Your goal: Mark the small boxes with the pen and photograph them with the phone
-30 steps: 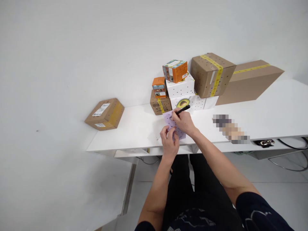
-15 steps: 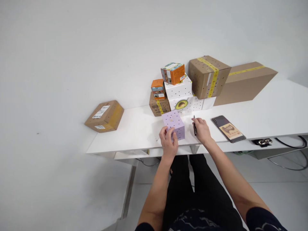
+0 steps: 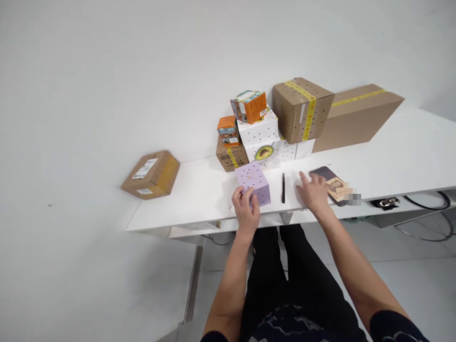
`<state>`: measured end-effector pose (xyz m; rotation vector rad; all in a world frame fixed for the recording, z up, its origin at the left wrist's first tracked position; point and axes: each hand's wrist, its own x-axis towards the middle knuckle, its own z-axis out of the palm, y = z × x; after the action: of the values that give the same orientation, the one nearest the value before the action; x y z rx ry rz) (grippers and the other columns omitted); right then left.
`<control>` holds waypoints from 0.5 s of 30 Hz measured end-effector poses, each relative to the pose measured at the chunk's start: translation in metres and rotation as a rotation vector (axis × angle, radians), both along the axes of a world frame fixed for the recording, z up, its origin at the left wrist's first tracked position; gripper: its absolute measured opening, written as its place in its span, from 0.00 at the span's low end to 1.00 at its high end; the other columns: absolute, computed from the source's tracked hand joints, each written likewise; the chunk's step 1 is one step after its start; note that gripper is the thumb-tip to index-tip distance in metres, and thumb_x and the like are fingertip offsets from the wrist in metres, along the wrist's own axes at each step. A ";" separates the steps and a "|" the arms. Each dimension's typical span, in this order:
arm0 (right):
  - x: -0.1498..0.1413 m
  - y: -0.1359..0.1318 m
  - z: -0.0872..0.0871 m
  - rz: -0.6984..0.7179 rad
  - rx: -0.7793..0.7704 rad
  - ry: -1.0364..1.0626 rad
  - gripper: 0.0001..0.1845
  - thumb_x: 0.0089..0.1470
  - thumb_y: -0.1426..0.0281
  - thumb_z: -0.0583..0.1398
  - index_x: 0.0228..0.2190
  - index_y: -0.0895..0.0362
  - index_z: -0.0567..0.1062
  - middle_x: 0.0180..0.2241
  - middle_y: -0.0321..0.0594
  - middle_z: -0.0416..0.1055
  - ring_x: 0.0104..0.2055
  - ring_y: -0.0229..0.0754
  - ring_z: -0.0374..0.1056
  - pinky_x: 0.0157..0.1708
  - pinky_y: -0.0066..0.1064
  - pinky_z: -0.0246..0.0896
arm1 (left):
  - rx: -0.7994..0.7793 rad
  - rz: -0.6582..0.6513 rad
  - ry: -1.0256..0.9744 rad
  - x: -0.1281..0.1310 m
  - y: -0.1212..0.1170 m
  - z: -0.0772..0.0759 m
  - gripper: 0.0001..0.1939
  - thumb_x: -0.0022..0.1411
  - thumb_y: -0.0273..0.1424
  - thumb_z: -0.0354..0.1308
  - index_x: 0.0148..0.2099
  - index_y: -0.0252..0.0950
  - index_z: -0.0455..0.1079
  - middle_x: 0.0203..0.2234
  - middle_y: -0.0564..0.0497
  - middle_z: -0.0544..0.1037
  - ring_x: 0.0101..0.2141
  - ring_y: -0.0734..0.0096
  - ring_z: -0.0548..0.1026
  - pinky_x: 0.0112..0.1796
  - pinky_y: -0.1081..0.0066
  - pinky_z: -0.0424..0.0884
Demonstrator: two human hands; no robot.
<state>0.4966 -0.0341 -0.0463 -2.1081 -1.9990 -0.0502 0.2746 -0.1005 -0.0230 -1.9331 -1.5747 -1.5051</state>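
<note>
My left hand (image 3: 245,208) has its fingers curled against the near left edge of a small purple box (image 3: 254,176) with dark dots, holding it on the white table. To the right of that box a black pen (image 3: 283,188) lies flat, pointing away from me. My right hand (image 3: 313,191) holds nothing; its thumb and fingers are apart. It hovers by the left side of a dark phone (image 3: 335,183), covering part of it. A light-coloured picture shows on the phone.
Behind the purple box stand white avocado-print boxes (image 3: 258,131), orange boxes (image 3: 248,107) and a small brown box (image 3: 231,154). Larger cardboard boxes (image 3: 302,110) stand back right. A taped carton (image 3: 151,175) sits at the left end. Cables (image 3: 432,206) run below the table (image 3: 199,194).
My right hand has let go of the pen, leaving it on the table, and moved right to the phone. My left hand stays on the purple box.
</note>
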 end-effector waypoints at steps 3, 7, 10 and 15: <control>0.040 -0.004 0.003 -0.246 -0.018 0.042 0.38 0.56 0.51 0.56 0.61 0.58 0.57 0.59 0.63 0.53 0.57 0.66 0.52 0.47 0.52 0.52 | 0.011 -0.004 -0.012 0.001 0.001 -0.001 0.12 0.66 0.27 0.51 0.51 0.35 0.67 0.49 0.40 0.62 0.52 0.63 0.66 0.51 0.62 0.68; 0.071 -0.005 0.001 -0.263 -0.142 0.097 0.37 0.54 0.49 0.55 0.58 0.59 0.61 0.55 0.59 0.61 0.54 0.63 0.56 0.47 0.49 0.54 | 0.026 0.001 -0.034 0.003 0.001 -0.003 0.12 0.66 0.28 0.51 0.51 0.34 0.67 0.49 0.39 0.61 0.52 0.63 0.66 0.51 0.62 0.68; 0.072 -0.005 -0.002 -0.221 -0.107 0.112 0.33 0.55 0.53 0.55 0.57 0.59 0.64 0.51 0.58 0.65 0.52 0.62 0.59 0.46 0.49 0.55 | 0.017 0.015 -0.025 0.003 0.001 -0.004 0.12 0.66 0.29 0.51 0.51 0.34 0.67 0.49 0.39 0.62 0.52 0.63 0.66 0.51 0.62 0.68; 0.061 -0.015 0.001 -0.229 0.002 0.342 0.36 0.47 0.55 0.59 0.55 0.60 0.67 0.48 0.58 0.69 0.51 0.63 0.61 0.47 0.52 0.57 | 0.004 0.014 -0.022 0.002 0.000 -0.004 0.13 0.66 0.30 0.50 0.51 0.34 0.67 0.49 0.39 0.63 0.53 0.62 0.66 0.52 0.60 0.67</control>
<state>0.5573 -0.0492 -0.0448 -2.1615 -1.5593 0.2522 0.2764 -0.1001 -0.0273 -1.9057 -1.5904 -1.5280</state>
